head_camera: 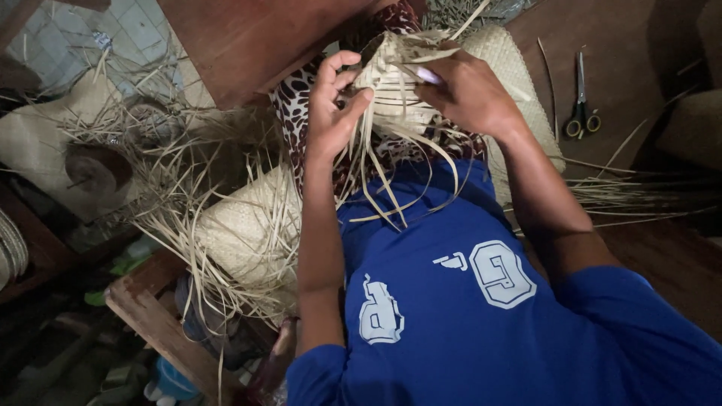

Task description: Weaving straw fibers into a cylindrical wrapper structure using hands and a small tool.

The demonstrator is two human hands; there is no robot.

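A half-woven straw piece [395, 83] is held over the lap, gripped on one side by the left hand [335, 105] and on the other by the right hand [466, 94] (loose strips hang down from it). Scissors [580, 113] are seen well right of the piece, a woven mat [241, 233] lower left.

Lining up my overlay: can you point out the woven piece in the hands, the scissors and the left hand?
woven piece [392, 90], head view, on its plaited side wall.
scissors [580, 96], head view, on the blades above the handles.
left hand [331, 113], head view, on its back.
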